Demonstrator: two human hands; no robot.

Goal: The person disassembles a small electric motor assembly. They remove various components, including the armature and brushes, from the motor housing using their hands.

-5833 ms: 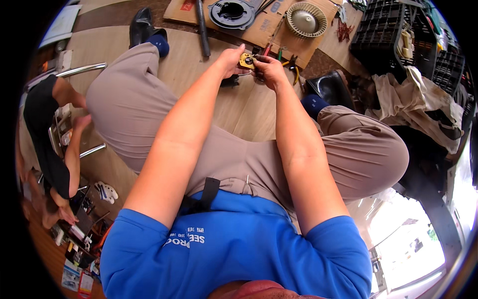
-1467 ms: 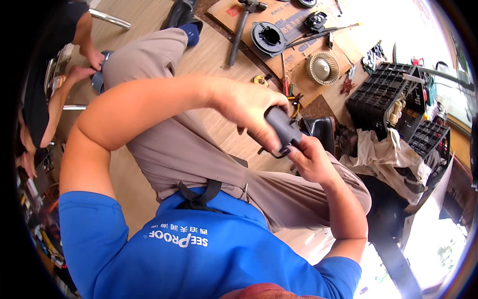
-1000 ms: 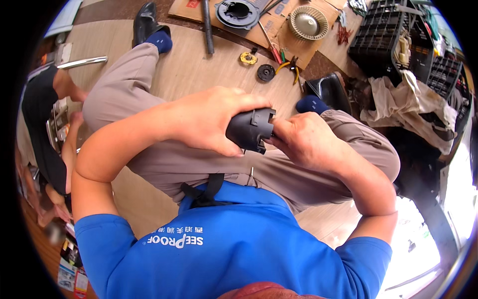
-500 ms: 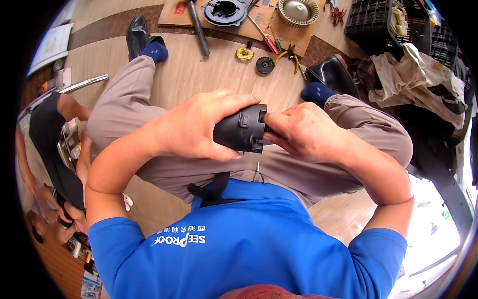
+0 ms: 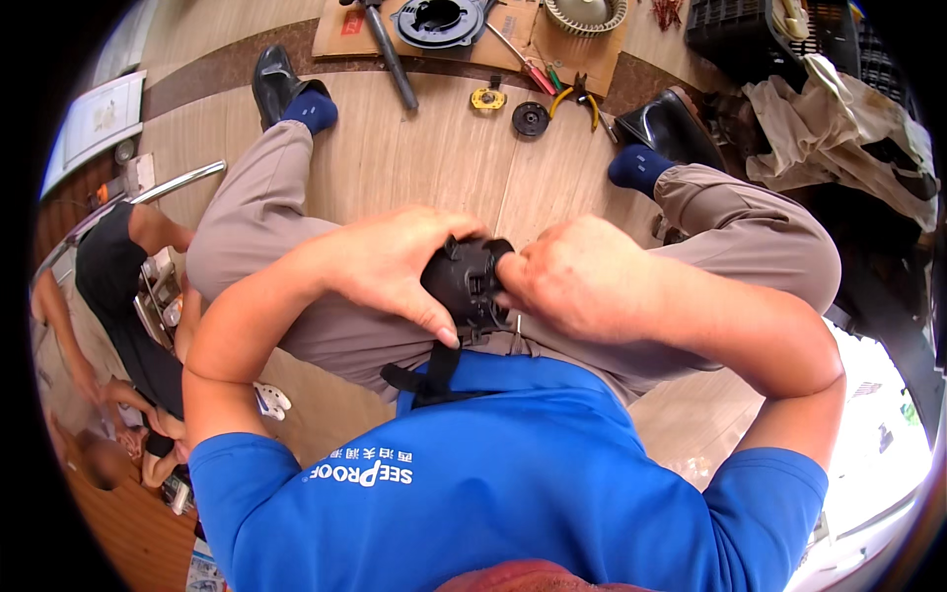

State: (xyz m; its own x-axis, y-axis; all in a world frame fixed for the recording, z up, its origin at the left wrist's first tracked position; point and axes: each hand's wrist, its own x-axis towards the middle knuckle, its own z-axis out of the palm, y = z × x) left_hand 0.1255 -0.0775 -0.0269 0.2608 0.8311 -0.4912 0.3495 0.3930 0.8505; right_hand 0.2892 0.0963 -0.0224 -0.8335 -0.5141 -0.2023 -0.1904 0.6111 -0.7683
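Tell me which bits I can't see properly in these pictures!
Head view: the right hand hides its own fingertips at the end of the black cylinder.
Head view: the left hand covers the cylinder's other end.
Head view: the top edge cuts off the pale fan wheel and the long dark tool.
Head view: the black disc's fine details are too small to make out.

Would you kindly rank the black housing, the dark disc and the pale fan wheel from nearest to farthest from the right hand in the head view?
1. Black housing: left of the right hand, touching it.
2. Dark disc: ahead, on the floor.
3. Pale fan wheel: farther ahead, on cardboard.
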